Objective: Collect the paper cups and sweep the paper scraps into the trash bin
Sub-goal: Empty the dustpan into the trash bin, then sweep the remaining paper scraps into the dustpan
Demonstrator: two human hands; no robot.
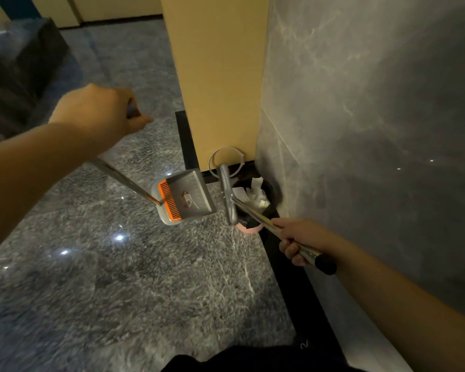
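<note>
1. Two tools are in our hands, and we place everything against the trash bin (pixel 255 196), which sits in the corner where the grey stone wall (pixel 373 130) meets the yellow pillar (pixel 218 76).

2. Nearest us, our right hand (pixel 300 241) is wrapped closed around the broom handle (pixel 293 237), close to its black end cap. The shaft slants down and away to the near rim of the bin, so the broom head (pixel 227 194) stands at the bin's left edge, probably to nudge paper in.

3. Just left of the bin, the dustpan (pixel 188 197) hangs tilted with its orange comb (pixel 169 201) on the side away from the bin. We judge it has been tipped out, since no scraps show in it.

4. Inside the bin lie white paper scraps (pixel 254 193); a black liner drapes over its pink base. We cannot tell cups from scraps there.

5. Farther left and higher, our left hand (pixel 100 112) is fisted around the top of the dustpan handle (pixel 126 181), held high to keep the pan off the floor (pixel 145 264).

6. Beyond the bin, a thin wire hoop (pixel 226 157) leans at the foot of the pillar.
</note>
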